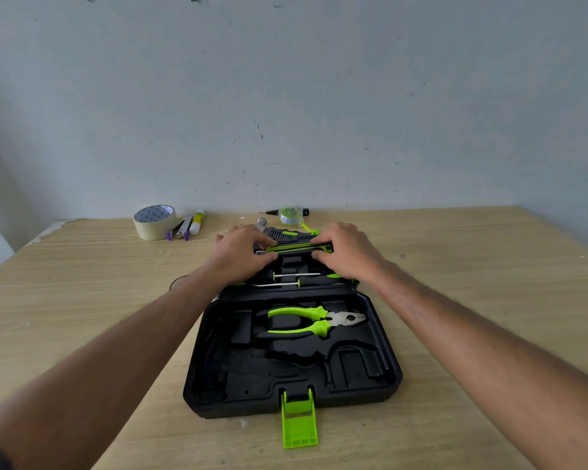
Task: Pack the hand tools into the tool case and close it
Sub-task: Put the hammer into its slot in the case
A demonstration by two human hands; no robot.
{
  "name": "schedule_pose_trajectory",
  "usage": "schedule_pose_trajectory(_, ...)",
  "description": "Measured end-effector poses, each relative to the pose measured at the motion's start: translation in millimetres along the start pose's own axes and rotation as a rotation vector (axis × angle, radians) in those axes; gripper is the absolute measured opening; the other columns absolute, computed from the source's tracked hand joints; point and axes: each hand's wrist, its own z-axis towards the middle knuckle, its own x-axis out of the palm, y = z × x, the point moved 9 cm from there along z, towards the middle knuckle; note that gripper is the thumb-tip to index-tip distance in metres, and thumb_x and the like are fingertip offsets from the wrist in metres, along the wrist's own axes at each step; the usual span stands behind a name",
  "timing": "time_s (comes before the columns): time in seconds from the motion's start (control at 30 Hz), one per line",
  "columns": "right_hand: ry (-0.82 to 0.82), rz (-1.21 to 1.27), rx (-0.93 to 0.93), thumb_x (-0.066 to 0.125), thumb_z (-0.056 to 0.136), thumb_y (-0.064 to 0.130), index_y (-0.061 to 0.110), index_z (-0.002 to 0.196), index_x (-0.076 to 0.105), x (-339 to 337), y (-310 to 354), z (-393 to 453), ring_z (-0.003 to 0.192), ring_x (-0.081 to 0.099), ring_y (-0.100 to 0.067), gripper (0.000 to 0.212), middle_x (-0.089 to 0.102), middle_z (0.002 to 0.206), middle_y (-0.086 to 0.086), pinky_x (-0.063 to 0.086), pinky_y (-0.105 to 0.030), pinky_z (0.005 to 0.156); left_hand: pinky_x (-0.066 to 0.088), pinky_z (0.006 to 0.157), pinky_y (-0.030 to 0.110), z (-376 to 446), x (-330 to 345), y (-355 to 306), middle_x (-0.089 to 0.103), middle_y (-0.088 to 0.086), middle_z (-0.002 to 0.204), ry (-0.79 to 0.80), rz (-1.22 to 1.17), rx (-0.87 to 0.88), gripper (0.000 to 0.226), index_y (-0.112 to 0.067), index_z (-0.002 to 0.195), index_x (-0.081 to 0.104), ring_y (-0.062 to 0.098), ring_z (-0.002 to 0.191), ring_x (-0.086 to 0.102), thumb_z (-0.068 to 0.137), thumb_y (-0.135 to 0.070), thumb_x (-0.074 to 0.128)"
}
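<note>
Nearest to the camera, a bright green latch (299, 420) hangs from the front edge of the black tool case (381, 374), which lies open on the wooden desk (82, 300). The near half of the case has moulded black recesses, and most of them hold nothing. In the upper part of this half lies a pair of pliers (314, 321) with green handles, its metal jaws pointing to the right. Both bare forearms reach forward over the case, one on each side. In the far half of the case, two thin screwdrivers (291, 279) with green parts lie side by side in their slots. Just beyond them, the left hand (243, 254) and the right hand (345, 251) hold one long black and green tool, which looks like a utility knife (294, 248), by its two ends; the grip of each hand is closed on it, thumb at the near side and fingers on top. The knife lies across the far half of the case; I cannot tell if it sits in a slot. Behind the hands, a black tool handle (282, 235) and a green tape measure (291, 216) lie on the desk. Farther left, near the pale wall (286, 96), there is a roll of masking tape (154, 221), a stapler (180, 228) with purple parts and a glue stick (197, 222).
</note>
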Motion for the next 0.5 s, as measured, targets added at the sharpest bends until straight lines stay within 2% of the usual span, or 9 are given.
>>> schedule_pose_trajectory(0.17,-0.044,-0.022,-0.01,0.063,0.098,0.033,0.022,0.126,0.072,-0.6,5.2,-4.6,0.117,0.05,-0.031,0.032,0.059,0.123,-0.009,0.044,-0.043,0.097,0.044,0.099,0.045,6.2,-1.3,4.4,0.068,-0.016,0.089,0.063,-0.102,-0.132,0.026,-0.037,0.102,0.078,0.016,0.102,0.062,0.078,-0.046,0.081)
schedule_pose_trajectory(0.27,-0.039,-0.063,0.001,0.066,0.096,0.03,0.02,0.12,0.075,-4.6,11.3,-2.3,0.114,0.052,-0.031,0.028,0.06,0.118,-0.008,0.044,-0.041,0.092,0.047,0.102,0.05,13.7,2.1,7.3,0.073,-0.012,0.09,0.111,-0.156,-0.188,0.025,-0.036,0.092,0.08,0.022,0.101,0.065,0.07,-0.042,0.088)
schedule_pose_trajectory(0.37,-0.022,-0.069,0.013,0.068,0.095,0.028,0.019,0.113,0.078,-9.4,14.0,-0.8,0.113,0.056,-0.029,0.023,0.063,0.117,-0.007,0.047,-0.04,0.092,0.034,0.106,0.05,19.0,-2.7,4.3,0.074,-0.011,0.094,0.119,-0.055,-0.227,0.026,-0.035,0.091,0.081,0.018,0.102,0.059,0.068,-0.043,0.089)
schedule_pose_trajectory(0.43,-0.019,-0.063,0.033,0.069,0.094,0.027,0.019,0.11,0.079,-10.7,13.4,-0.1,0.113,0.059,-0.027,0.021,0.065,0.118,-0.006,0.05,-0.041,0.094,0.026,0.105,0.056,21.0,-7.1,-2.5,0.074,-0.012,0.097,0.164,0.002,-0.243,0.028,-0.032,0.093,0.081,0.017,0.103,0.056,0.069,-0.043,0.089)
schedule_pose_trajectory(0.5,-0.02,-0.056,0.053,0.071,0.092,0.027,0.019,0.107,0.079,-9.4,13.9,0.9,0.113,0.061,-0.027,0.019,0.067,0.118,-0.005,0.051,-0.043,0.095,0.024,0.104,0.057,20.8,-9.8,-11.0,0.075,-0.011,0.091,0.211,0.059,-0.266,0.028,-0.031,0.093,0.08,0.017,0.102,0.057,0.068,-0.041,0.09)
